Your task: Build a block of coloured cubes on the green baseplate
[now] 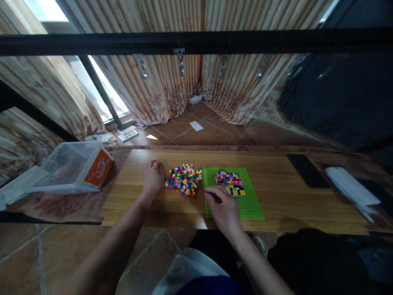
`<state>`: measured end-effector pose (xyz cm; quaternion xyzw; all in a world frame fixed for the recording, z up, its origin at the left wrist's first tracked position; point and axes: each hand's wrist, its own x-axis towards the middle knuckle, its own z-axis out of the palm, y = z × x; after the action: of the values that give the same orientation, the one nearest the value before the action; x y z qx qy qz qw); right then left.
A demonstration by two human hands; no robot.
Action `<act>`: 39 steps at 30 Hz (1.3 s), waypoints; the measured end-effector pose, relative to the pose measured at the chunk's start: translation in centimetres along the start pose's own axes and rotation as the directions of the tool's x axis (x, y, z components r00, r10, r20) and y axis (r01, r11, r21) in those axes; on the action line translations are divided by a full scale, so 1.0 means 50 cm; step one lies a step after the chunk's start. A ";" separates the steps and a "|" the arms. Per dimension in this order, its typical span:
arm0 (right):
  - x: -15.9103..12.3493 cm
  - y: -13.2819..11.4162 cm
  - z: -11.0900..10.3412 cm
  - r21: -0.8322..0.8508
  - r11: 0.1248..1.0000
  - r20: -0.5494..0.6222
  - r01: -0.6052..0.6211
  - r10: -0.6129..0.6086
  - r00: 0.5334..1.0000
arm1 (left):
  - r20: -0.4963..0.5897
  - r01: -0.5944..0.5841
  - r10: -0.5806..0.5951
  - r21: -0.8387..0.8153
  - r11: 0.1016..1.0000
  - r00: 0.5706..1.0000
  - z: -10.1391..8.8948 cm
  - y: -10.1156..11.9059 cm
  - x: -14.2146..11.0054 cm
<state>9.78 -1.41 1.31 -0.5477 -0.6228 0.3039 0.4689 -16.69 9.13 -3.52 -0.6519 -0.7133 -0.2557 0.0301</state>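
A pile of small coloured bricks (184, 179) lies on the wooden table (276, 192). Right of it sits a green baseplate (250, 203) with a patch of mixed-colour bricks (231, 182) pressed onto its far part. My left hand (153, 177) rests on the table just left of the pile, fingers curled under. My right hand (223, 208) is over the baseplate's near left part, fingers pinched on a small purple piece (208, 191) close to the built patch.
A clear plastic bin with an orange label (73, 167) lies tipped at the left. A black phone (308, 170) and white papers (350, 185) lie at the right. A black bar (196, 42) crosses overhead. Curtains hang behind.
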 end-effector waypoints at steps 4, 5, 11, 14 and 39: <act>0.031 0.017 -0.067 -0.064 0.997 -0.066 0.043 -0.047 0.997 | -0.002 0.003 -0.003 -0.006 1.000 1.000 -0.001 0.000 0.001; 0.044 0.024 -0.084 -0.087 0.995 -0.092 0.055 -0.063 0.994 | -0.004 0.002 -0.002 -0.003 1.000 1.000 -0.001 0.000 0.001; 0.129 0.062 -0.137 -0.303 0.948 -0.076 0.093 -0.121 0.990 | -0.013 -0.007 0.007 -0.005 1.000 1.000 0.000 -0.002 0.002; 0.153 0.076 -0.136 -0.394 0.913 -0.008 0.104 -0.116 0.993 | -0.010 -0.004 0.004 -0.013 1.000 1.000 0.002 -0.004 0.002; 0.172 0.102 -0.127 -0.383 0.883 0.153 0.270 -0.227 0.962 | -0.007 0.017 -0.017 -0.018 1.000 1.000 0.000 0.003 0.000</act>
<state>17.95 7.16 1.31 -0.5311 -0.7601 0.1351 0.3491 -16.55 9.15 -3.45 -0.6451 -0.7164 -0.2645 0.0245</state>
